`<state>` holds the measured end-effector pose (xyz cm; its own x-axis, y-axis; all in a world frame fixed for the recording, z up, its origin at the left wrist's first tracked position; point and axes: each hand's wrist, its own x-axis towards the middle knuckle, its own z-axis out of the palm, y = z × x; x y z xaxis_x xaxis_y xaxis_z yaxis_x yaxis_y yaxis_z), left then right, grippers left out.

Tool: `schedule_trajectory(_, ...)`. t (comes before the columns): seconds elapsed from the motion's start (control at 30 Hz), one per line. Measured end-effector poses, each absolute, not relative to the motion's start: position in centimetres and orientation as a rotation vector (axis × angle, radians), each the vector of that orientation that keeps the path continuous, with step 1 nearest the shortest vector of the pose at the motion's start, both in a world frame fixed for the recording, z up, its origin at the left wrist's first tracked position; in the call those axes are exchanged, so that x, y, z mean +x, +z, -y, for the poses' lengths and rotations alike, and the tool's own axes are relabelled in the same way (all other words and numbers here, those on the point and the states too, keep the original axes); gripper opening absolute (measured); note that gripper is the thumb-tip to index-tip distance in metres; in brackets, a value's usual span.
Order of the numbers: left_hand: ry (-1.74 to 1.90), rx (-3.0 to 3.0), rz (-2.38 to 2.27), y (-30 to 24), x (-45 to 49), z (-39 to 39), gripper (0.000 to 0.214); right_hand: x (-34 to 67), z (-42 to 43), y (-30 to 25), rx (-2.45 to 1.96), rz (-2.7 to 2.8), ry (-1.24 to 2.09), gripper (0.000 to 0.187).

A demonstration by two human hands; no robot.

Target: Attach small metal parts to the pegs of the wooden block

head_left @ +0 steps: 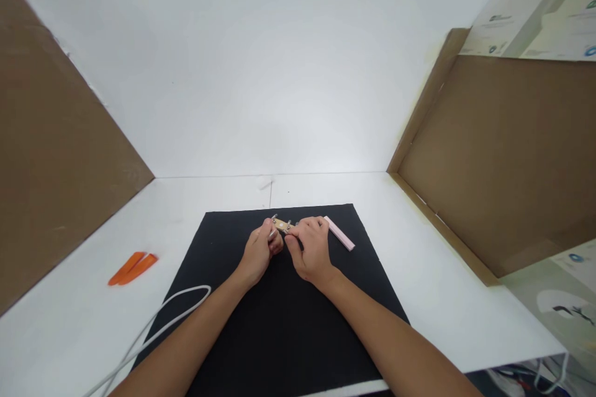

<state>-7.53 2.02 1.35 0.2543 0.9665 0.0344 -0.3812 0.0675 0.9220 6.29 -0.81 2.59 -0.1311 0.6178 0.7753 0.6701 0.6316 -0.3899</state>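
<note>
Over the black mat (279,335), my two hands meet around a small flat tan piece with metal pins or screws (282,224). My left hand (259,251) pinches its left end, and a short shiny metal bit shows by the fingers. At the other end, my right hand (311,248) is closed with thumb and fingertips on the piece. The fingers cover part of it, so its full shape is hidden. Just right of my right hand, a pale pink strip (342,236) lies on the mat.
Two orange pieces (133,268) lie on the white table (69,335) at the left. A white cable (153,316) loops over the mat's left edge beside my left forearm. Brown boards (60,136) stand at both sides, with a white wall (270,74) behind.
</note>
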Motion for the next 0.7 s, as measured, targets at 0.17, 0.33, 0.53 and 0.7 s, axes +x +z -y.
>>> schedule_trajectory(0.17,1.182,0.990,-0.774,1.5,-7.6,-1.9,0.051,6.1,1.0,2.8,-1.031,1.814,-0.026,0.019)
schedule_trajectory(0.33,1.188,0.892,-0.795,2.0,-7.5,-1.8,0.052,6.0,1.1,2.8,-1.015,1.838,-0.002,0.020)
schedule_trajectory(0.53,1.177,0.784,-0.719,2.7,-7.5,-1.7,0.042,6.0,1.0,2.7,-1.004,1.852,0.019,0.024)
schedule_trajectory(0.7,1.173,0.799,-0.654,2.9,-7.4,-1.3,0.035,5.9,0.8,2.4,-1.053,1.804,0.110,0.025)
